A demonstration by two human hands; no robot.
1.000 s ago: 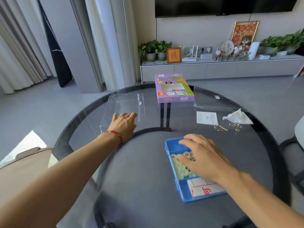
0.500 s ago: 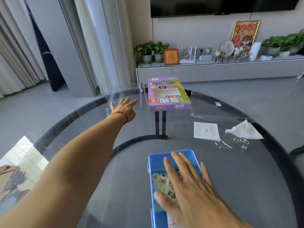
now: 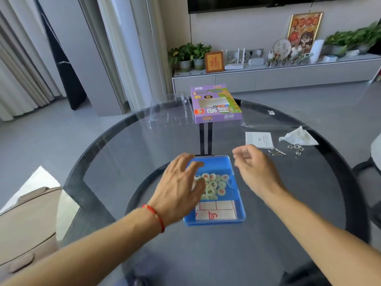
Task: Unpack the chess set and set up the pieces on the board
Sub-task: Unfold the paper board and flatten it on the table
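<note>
A blue plastic tray (image 3: 239, 195) lies on the round glass table (image 3: 115, 162) in front of me. It holds several pale green round chess pieces (image 3: 216, 184) at its far end and a folded white board with red lines (image 3: 215, 210) at its near end. My left hand (image 3: 181, 186), with a red string at the wrist, hovers over the tray's left side with fingers spread and loose, covering some pieces. My right hand (image 3: 253, 168) floats just right of the tray, fingers loosely curled, holding nothing.
The purple chess box (image 3: 216, 106) stands at the table's far side, a clear plastic lid (image 3: 169, 110) to its left. To the right lie a clear bag (image 3: 268, 118), a paper slip (image 3: 258, 139), a tissue (image 3: 296, 137) and metal ring puzzles (image 3: 294, 149). A beige chair (image 3: 26, 223) sits at left.
My left hand has left the clear lid at the far left and come back over the tray. My right hand has lifted off the pieces and moved to the tray's right.
</note>
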